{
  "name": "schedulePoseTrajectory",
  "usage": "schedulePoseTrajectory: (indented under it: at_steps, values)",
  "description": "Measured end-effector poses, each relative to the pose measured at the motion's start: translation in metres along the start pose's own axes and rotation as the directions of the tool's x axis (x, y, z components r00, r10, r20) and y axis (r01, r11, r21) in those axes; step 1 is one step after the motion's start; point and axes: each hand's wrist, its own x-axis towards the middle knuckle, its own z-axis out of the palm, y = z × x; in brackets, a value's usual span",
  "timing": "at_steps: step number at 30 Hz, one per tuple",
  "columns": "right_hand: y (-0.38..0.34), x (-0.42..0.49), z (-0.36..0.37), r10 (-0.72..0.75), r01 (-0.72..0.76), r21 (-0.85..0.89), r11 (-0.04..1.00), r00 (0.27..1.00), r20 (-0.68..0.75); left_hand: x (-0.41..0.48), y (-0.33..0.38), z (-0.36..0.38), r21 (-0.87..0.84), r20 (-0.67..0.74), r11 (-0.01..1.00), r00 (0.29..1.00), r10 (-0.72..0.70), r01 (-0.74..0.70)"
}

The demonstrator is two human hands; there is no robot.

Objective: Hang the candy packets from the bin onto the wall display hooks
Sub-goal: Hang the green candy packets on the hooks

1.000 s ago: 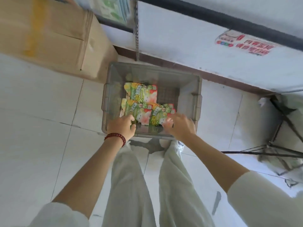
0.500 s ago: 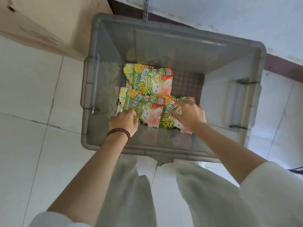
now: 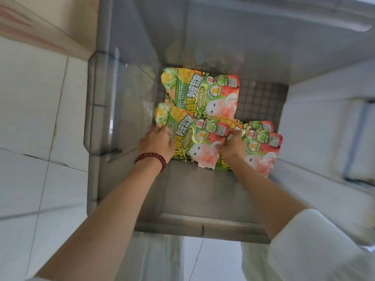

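Several green, yellow and pink candy packets lie flat on the floor of a grey plastic bin. One packet lies furthest back. A front packet overlaps it, and two more packets are stacked at the right. My left hand, with a red bead bracelet on the wrist, grips the left edge of the front packet. My right hand pinches the same packet's right side, above the stack. The wall hooks are out of view.
A cardboard box stands at the upper left beside the bin. White floor tiles spread to the left. The bin's grid bottom shows at the right, and a moulded handle sits on its right wall.
The view has dropped much closer to the bin. Both hands have reached deeper and closed on the front packet; my right hand shifted left from the right stack.
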Motion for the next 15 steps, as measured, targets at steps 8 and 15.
schedulePoseTrajectory:
  at_steps: [8, 15]
  values:
    - [0.029, -0.001, -0.056, -0.121, 0.116, 0.041, 0.992, 0.985, 0.125, 0.016, 0.007, 0.024, -0.035, 0.115, 0.993, 0.987, -0.111, 0.116]
    - [0.034, 0.013, -0.061, -0.226, 0.238, -0.023, 0.971, 0.943, 0.243, 0.043, 0.015, 0.046, -0.119, 0.201, 0.96, 0.953, -0.227, 0.253]
